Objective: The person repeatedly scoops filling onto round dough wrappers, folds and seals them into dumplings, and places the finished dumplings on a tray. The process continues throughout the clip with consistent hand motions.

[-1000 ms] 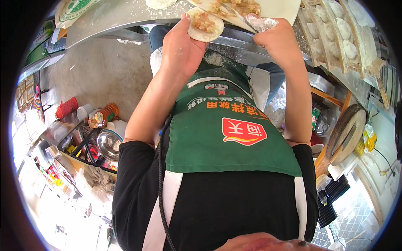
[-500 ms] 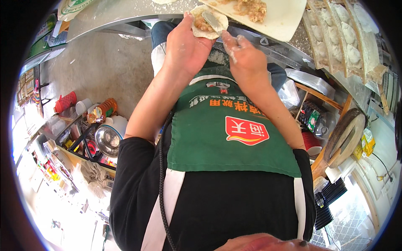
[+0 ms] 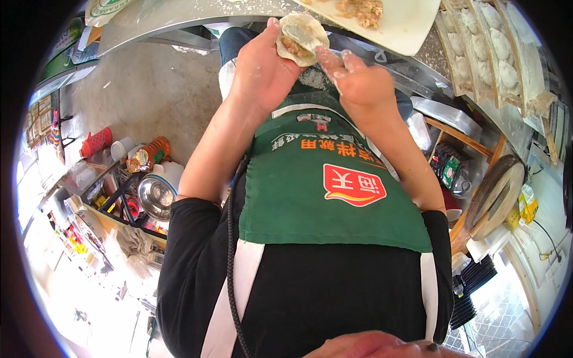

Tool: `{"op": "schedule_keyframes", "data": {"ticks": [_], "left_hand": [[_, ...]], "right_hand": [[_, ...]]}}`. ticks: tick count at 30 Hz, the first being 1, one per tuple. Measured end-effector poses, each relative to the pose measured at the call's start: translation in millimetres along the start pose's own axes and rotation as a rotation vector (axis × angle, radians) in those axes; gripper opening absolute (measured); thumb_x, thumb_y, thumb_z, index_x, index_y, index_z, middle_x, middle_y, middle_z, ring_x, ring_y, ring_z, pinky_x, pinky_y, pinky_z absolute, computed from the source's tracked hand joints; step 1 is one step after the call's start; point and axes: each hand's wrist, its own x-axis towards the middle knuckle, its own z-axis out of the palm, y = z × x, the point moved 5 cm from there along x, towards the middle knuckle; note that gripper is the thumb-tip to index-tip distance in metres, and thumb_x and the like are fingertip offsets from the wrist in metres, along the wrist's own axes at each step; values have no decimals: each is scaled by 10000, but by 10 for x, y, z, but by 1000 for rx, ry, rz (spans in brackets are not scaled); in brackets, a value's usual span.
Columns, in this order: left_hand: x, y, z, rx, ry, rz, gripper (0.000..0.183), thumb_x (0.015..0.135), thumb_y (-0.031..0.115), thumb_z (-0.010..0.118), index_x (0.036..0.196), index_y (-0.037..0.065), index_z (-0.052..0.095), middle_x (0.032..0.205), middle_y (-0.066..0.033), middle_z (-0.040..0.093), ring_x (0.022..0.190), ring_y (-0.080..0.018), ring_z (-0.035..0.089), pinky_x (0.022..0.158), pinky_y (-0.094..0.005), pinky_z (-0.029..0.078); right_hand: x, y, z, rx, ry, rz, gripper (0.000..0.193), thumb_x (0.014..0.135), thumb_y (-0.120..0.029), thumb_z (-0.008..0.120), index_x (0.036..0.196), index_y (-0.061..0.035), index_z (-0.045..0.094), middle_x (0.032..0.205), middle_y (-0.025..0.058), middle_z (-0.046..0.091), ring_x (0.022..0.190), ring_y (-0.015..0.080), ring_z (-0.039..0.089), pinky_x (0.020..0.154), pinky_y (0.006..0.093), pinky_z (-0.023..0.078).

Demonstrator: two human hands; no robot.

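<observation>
My left hand (image 3: 262,71) is closed around the lower left side of a round, pale dumpling wrapper (image 3: 304,59). Brownish minced filling (image 3: 292,47) lies on the wrapper. Pressed against the filling is the flat blade of a small spatula (image 3: 299,34). My right hand (image 3: 362,85), dusted with flour, grips the spatula's end close to the wrapper's right edge; its handle is hidden by my fingers. Just beyond, a white tray (image 3: 412,34) carries more minced filling (image 3: 361,11).
A floury metal worktop (image 3: 158,18) runs along the far side. Rows of pale dumplings (image 3: 500,45) sit on a slatted wooden tray at far right. Shelves with bottles (image 3: 456,173) stand at right. Left, a metal bowl (image 3: 157,197) and a red container (image 3: 96,142) crowd a rack.
The spatula blade has turned and slid over the filling toward the wrapper's far side. My right hand has shifted slightly right and nearer; the wrapper is tilted more in my left hand.
</observation>
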Motion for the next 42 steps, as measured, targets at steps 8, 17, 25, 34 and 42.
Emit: {"op": "schedule_keyframes", "data": {"ticks": [8,17,25,34,42], "left_hand": [[31,62,-77,-64,8,91,375,1015,216,284,1252,-60,377,1272,-168,460,1201,-299,455,1042,-462,357],[35,140,-47,-45,-54,126,415,1016,261,269,1266,-49,386,1278,-162,471,1182,-295,476,1012,-470,372],[-41,108,81,38,-128,51,403,1007,222,270,1266,-55,406,1256,-171,493,1171,-305,489,1006,-476,381],[63,339,152,9,-167,129,402,987,206,319,1273,-56,426,1270,-169,525,1168,-273,512,1033,-397,378],[3,146,412,145,-230,12,403,991,192,301,1291,-63,385,1277,-182,491,1161,-297,512,1004,-454,407]], "right_hand": [[-22,-20,-213,-51,93,-39,275,889,-166,502,1136,-125,616,876,212,634,591,339,618,534,397,511],[-49,169,-179,1021,-98,253,326,685,-18,604,1001,-21,685,804,144,663,694,170,636,616,284,494],[8,476,180,1588,-341,591,383,603,68,656,983,21,656,754,55,650,619,111,601,541,228,465],[60,701,-442,-334,188,-199,375,718,-55,576,1066,-163,662,1040,172,634,754,300,649,656,367,524],[117,234,-636,-334,156,-65,374,734,-173,652,1106,-192,665,1070,225,598,753,332,619,691,396,500]]}}
